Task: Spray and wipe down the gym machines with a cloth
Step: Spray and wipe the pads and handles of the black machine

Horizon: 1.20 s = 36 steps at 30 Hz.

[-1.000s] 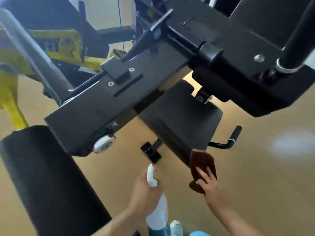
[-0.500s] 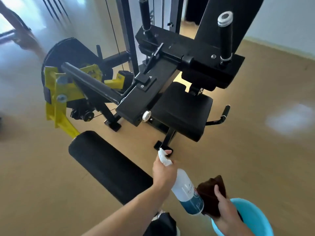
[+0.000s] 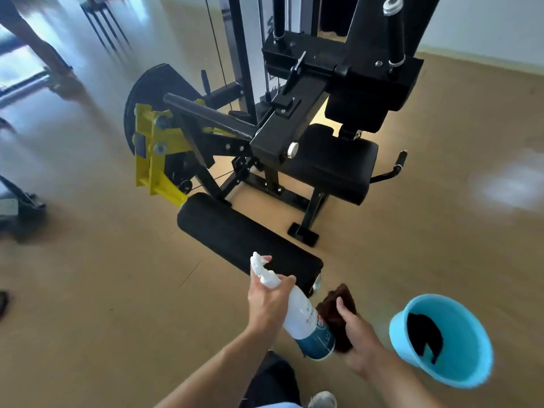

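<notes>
A: floor? 
B: tan floor (image 3: 88, 290), glossy, bright glare upper left of the frame.
A: walls?
B: pale wall (image 3: 485, 22) upper right, light baseboard (image 3: 482, 61) under it.

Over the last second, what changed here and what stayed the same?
The view pulled back from the black machine, so its whole frame shows. The right hand took the brown cloth off the seat and brought it in beside the spray bottle. A blue bucket came into sight on the floor. The left hand grips the bottle as before.
</notes>
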Available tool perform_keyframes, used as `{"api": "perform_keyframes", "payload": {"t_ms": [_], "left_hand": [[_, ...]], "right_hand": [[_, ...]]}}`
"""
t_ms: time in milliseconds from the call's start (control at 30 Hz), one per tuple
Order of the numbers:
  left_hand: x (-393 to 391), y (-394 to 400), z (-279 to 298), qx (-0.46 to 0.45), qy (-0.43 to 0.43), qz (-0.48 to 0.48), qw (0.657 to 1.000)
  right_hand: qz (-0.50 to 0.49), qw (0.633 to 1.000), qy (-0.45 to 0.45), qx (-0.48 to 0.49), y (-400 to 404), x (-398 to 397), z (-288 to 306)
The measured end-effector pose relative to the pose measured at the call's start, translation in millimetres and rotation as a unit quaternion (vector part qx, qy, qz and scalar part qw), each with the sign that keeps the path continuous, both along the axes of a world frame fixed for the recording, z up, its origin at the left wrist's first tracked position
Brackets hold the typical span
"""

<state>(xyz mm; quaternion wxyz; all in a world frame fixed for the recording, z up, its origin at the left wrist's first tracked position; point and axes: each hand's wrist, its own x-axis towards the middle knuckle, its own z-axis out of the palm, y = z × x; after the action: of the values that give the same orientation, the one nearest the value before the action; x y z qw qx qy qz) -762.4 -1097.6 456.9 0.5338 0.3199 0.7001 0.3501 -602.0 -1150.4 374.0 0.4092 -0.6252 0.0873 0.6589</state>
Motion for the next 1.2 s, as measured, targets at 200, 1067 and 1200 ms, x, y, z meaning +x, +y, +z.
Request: {"api": "perform_keyframes", "payload": {"t_ms": [200,1067,1200], "left_hand": [[-42.2,-5.3,-30.5,-0.087,0.049,-0.102,0.990],[-168.0,52.1,-67.0,-0.082,0.081,-0.243,0.963],[-125.6,14.6,-69.0,-0.087,0.091,-0.328,0.936]], "right_hand": [[-0.065,0.994,-0.079,-0.032,-15.2,-20.9,-13.1],[-0.250,0.956,-0.134,-0.073,20.0,-130.9,-10.9],[-0.272,0.951,-0.130,-0.067,-10.3,-107.5,-2.3]]}}
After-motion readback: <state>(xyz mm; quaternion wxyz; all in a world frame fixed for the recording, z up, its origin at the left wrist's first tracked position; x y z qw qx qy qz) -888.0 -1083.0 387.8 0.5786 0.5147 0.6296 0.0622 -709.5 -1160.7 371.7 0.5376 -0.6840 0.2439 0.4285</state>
